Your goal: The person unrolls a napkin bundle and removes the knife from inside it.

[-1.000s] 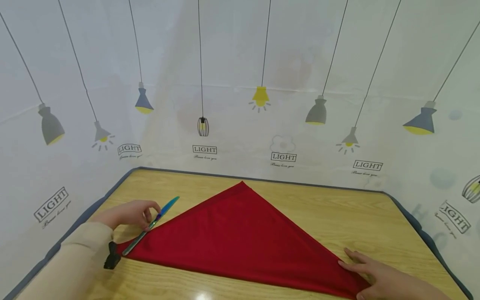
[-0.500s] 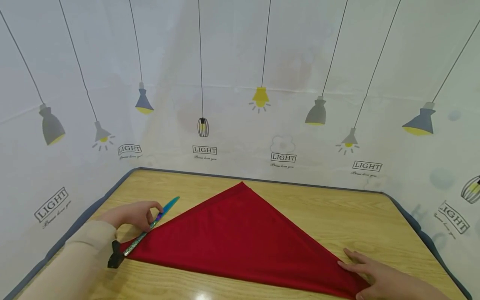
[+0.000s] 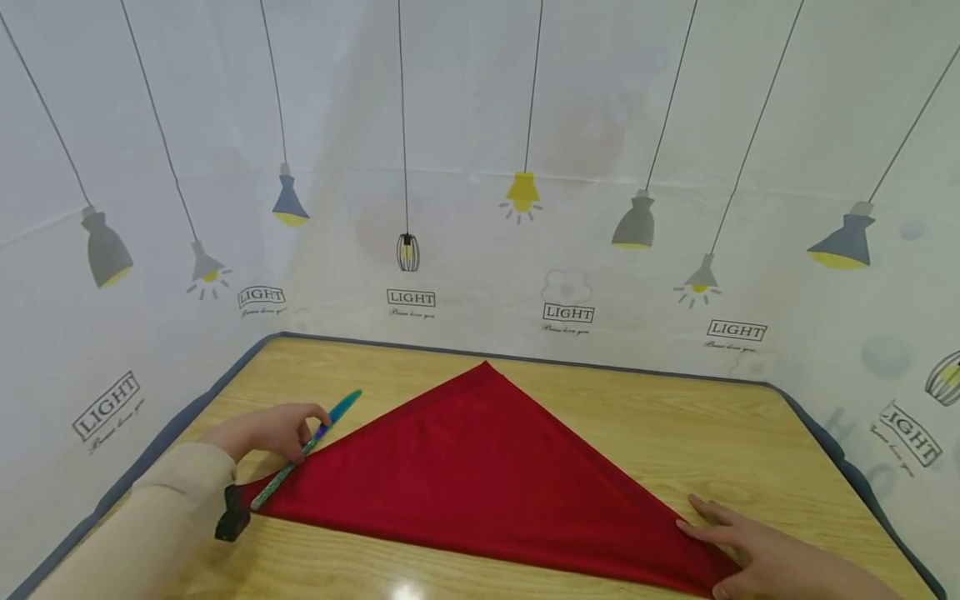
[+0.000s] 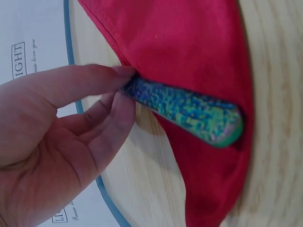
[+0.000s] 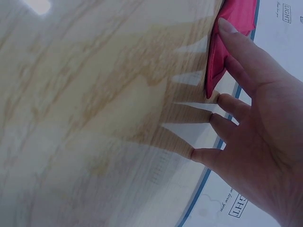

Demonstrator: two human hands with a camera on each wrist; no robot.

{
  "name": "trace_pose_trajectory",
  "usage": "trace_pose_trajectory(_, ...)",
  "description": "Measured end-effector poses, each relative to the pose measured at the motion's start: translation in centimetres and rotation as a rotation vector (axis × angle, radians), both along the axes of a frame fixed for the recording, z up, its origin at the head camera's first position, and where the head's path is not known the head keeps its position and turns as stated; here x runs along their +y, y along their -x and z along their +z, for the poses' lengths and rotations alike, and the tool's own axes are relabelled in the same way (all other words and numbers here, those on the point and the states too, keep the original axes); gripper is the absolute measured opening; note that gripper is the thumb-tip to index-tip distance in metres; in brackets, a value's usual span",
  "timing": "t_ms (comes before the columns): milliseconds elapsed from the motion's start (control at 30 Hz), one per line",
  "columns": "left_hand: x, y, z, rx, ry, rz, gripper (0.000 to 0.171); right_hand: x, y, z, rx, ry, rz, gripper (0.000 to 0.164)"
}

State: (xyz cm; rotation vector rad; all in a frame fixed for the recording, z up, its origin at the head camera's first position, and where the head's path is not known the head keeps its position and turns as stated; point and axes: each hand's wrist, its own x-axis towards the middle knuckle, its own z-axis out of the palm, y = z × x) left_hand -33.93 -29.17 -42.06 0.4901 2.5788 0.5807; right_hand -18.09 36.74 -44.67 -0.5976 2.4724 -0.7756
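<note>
In the head view a red cloth (image 3: pixel 480 475), folded into a triangle, lies on the wooden table with one point facing away. My left hand (image 3: pixel 277 429) pinches a table knife (image 3: pixel 280 487) between thumb and fingertips. The blade is shiny blue; the patterned blue-green handle (image 4: pixel 189 111) lies slanting over the cloth's left corner. At the right corner, my right hand (image 3: pixel 772 550) rests with spread fingers. In the right wrist view its thumb (image 5: pixel 241 45) is on the cloth's near edge, the index finger is partly behind the cloth, and the other fingertips touch the table.
The table (image 3: pixel 637 400) has a dark blue edge strip and meets white walls (image 3: pixel 465 125) printed with hanging lamps. A black object (image 3: pixel 233 515) shows at the left wrist, beside the cloth's left corner.
My left hand and the knife have shifted very slightly to the right. The right hand and the cloth look the same.
</note>
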Motion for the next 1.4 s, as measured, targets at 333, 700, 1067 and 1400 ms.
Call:
trace_pose_trajectory(333, 0.5, 0.0, -0.3, -0.024, -0.049, 0.021, 0.059, 0.2, 0.1, 0.0, 0.014, -0.002, 0.020, 0.069)
trace_pose_trajectory(700, 1.2, 0.7, 0.0, -0.080, -0.075, 0.050, 0.062, 0.6, 0.0, -0.1, -0.011, 0.021, 0.004, 0.068)
trace_pose_trajectory(1067, 2.7, 1.9, 1.0, -0.083, -0.310, 0.081, 0.068, 0.8, -0.3, -0.1, 0.027, -0.021, 0.006, 0.069)
trace_pose_trajectory(1400, 2.9, 3.7, 2.4, -0.025, -0.295, 0.089, 0.066, 0.0, -0.1, 0.1, -0.064, 0.062, -0.035, 0.068)
